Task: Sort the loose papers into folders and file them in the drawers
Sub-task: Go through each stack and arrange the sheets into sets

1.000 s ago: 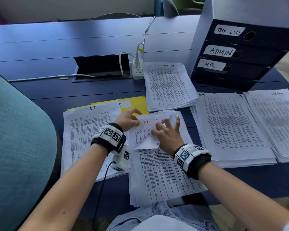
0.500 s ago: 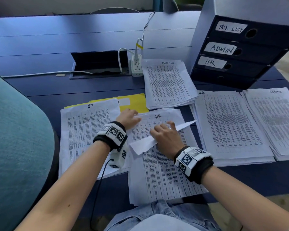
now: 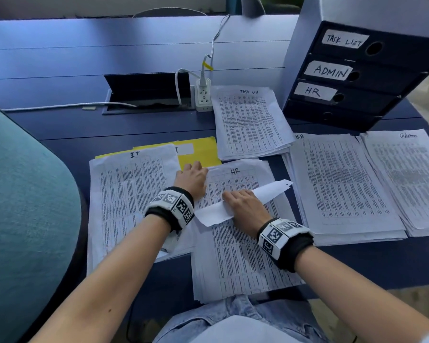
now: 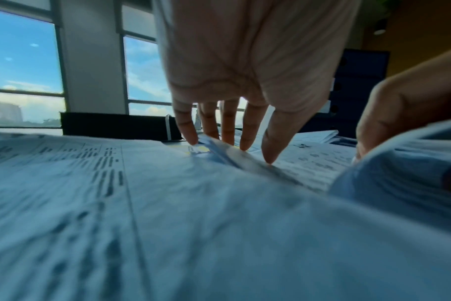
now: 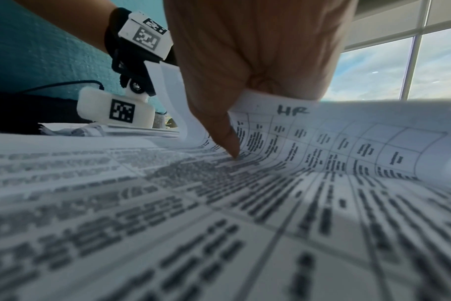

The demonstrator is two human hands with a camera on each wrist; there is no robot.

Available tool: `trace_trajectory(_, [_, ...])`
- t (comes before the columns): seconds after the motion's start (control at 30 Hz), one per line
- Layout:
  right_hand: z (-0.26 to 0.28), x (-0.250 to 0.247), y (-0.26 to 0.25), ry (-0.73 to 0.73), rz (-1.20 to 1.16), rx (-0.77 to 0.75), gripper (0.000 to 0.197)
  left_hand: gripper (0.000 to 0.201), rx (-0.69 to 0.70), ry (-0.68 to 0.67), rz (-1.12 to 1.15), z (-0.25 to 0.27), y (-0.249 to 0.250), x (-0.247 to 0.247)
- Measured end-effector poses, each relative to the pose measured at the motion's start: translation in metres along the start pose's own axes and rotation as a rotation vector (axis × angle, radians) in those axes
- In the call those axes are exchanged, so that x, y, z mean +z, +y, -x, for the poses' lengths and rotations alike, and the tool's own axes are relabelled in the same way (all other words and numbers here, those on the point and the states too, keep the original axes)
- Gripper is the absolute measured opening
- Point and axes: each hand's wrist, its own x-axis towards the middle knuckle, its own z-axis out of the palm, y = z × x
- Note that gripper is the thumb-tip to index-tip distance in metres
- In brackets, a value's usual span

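**Right hand curls the top HR sheet while left hand steadies the pile**

The right hand point(image 3: 245, 206) pinches the top sheet point(image 3: 270, 191) of the near middle HR pile point(image 3: 245, 256), its fingers curled over the folded-back paper so that the blank underside shows as a white strip slanting up to the right. The left hand point(image 3: 192, 179) lies just left of it, fingers straight and a little spread, with fingertips pressing on the pile's far left edge beside the IT pile point(image 3: 129, 194).

Yellow folders point(image 3: 201, 152) lie partly under the IT pile, just beyond the left hand. Farther off lies the Task List pile point(image 3: 250, 120); to the right a second HR pile point(image 3: 339, 184) and the Admin pile point(image 3: 411, 179) lie side by side. The drawer unit point(image 3: 362, 78) stands at the far right of the blue worktop point(image 3: 84, 58), its drawers labelled TASK LIST, ADMIN and HR, the lowest one unlabelled. A power strip point(image 3: 203, 97) sits by a cable hatch point(image 3: 146, 92). A teal chair back point(image 3: 22, 206) fills the left.

The right wrist view shows what the head view hides: the sheet bends upward under the palm, "HR" written at its top, and the thumb point(image 5: 227, 140) presses down on the printed page. The left wrist view shows the fingertips point(image 4: 245, 142) touching paper edges, blurred.
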Motion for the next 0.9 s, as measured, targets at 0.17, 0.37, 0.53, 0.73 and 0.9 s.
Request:
trace_trajectory(0.17, [-0.001,-0.005,0.0,-0.024,-0.018,0.008,0.043,0.038,-0.016,0.026,-0.036,0.004,0.004,0.004])
trace_trajectory(0.37, [-0.001,-0.011,-0.002,-0.052,-0.031,0.023,0.04,0.044,-0.111,-0.015,0.19,-0.002,-0.006,-0.004])
trace_trajectory(0.53, [-0.004,-0.01,-0.001,-0.052,-0.027,0.02,0.042,0.045,-0.039,0.023,0.164,-0.002,-0.003,-0.005])
trace_trajectory(0.73, [-0.009,-0.013,0.002,-0.074,-0.043,0.021,0.037,0.055,-0.034,0.054,0.073,0.0,-0.002,-0.004])
trace_trajectory(0.9, [-0.009,-0.012,0.002,-0.071,-0.027,0.005,0.042,0.049,0.009,0.107,-0.128,0.004,-0.002,-0.007])
